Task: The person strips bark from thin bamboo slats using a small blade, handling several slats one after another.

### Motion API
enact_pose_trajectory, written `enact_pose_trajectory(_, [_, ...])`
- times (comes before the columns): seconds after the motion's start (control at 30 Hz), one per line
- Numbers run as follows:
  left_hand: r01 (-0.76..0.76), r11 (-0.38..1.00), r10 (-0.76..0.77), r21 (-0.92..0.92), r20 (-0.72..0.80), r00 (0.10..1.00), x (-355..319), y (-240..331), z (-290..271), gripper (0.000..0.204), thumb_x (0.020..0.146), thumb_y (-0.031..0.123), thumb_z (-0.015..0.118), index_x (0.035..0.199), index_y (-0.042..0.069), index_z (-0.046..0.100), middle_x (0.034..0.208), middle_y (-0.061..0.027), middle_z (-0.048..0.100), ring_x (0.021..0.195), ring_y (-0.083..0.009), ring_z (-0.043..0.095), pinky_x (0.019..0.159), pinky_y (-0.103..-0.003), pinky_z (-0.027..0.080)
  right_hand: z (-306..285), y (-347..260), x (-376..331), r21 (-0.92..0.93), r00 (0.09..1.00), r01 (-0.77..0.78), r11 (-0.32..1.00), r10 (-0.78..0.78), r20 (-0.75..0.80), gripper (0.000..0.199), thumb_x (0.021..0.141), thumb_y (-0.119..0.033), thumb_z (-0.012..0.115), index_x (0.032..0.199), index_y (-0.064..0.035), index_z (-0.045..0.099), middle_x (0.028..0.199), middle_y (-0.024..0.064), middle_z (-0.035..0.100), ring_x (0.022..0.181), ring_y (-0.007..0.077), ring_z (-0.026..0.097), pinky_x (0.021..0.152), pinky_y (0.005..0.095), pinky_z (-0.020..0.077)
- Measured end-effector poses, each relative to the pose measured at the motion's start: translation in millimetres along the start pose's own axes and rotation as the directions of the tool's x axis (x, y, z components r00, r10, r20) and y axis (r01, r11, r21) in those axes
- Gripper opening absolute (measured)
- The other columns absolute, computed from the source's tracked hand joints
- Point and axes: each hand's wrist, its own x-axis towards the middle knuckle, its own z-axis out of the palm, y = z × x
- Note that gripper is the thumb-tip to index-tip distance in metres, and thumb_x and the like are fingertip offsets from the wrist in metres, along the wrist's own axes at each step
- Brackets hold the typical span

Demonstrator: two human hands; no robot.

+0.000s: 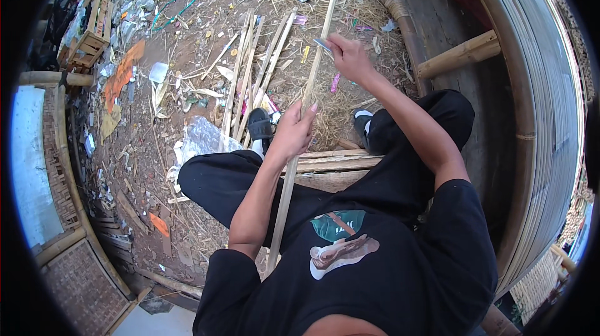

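Head view: hands closed, left hand [296,128] round pale strip [314,74], right hand [350,57] on flat bluish tool [322,44] (set across strip)

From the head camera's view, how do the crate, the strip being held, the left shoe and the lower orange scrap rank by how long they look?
1. Held strip
2. Crate
3. Left shoe
4. Lower orange scrap

Nearness may stretch the strip somewhat, but its lead is clear.
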Motion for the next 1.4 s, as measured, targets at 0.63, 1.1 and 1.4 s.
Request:
enact_pose_trajectory(0.63, [-0.062,0.935,0.105,0.35,-0.106,0.989,9,-14,-11,0.027,0.099,0.028,0.053,0.096,0.001,0.054,0.059,-0.0006,0.047,0.05,-0.0103,0.042,0.049,-0.03,0.037,0,-1,-5,-0.111,0.998,0.052,0.992,-0.048,0.038,0.009,0.091,-0.008,0.054,0.087,-0.0012,0.057,0.067,0.0248,0.058,0.068,0.043,0.062,0.054,0.0483,0.0447])
enact_pose_trajectory(1.1, [-0.125,0.796,0.256,0.592,-0.142,0.956,12,-20,-8,0.026,0.099,0.026,0.054,0.104,0.0,0.053,0.061,-0.0008,0.048,0.052,-0.0081,0.045,0.048,-0.028,0.038,6,8,-12,-0.084,0.998,0.027,0.996,-0.022,0.061,0.009,0.093,-0.008,0.053,0.088,-0.0009,0.054,0.064,0.0251,0.054,0.067,0.045,0.058,0.055,0.0478,0.0425])
enact_pose_trajectory(1.4, [-0.113,0.765,0.259,0.634,-0.143,0.955,4,-15,-6,0.032,0.096,0.028,0.058,0.107,-0.002,0.056,0.069,-0.0097,0.057,0.062,-0.0157,0.053,0.059,-0.032,0.044,10,6,-9,-0.132,0.993,-0.094,0.987,0.103,0.063,0.012,0.092,-0.011,0.051,0.085,-0.002,0.055,0.065,0.0259,0.058,0.068,0.0452,0.061,0.056,0.0519,0.0458])
